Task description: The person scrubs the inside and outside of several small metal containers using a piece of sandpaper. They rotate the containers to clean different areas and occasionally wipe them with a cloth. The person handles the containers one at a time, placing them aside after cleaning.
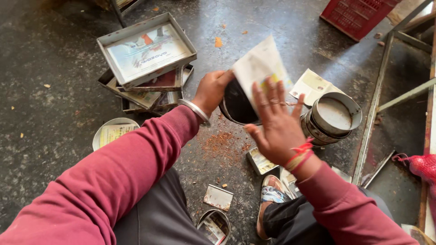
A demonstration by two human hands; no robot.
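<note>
- The right hand (pixel 274 129) is covering a good chunk of the round tin (pixel 236 104), and the paper (pixel 259 68) is hiding its far rim, so what's inside isn't showing.
- The left hand (pixel 211 90) is wrapping the tin's side; its fingertips are going out of sight behind it.
- The red crate (pixel 356 16) is getting cut off by the top edge.
- The red mesh bag (pixel 424 165) is running off the right edge.
- The lower trays (pixel 150 97) are sitting mostly buried under the top tray (pixel 145 50).
- The small tin (pixel 214 225) is getting clipped at the bottom edge.
</note>
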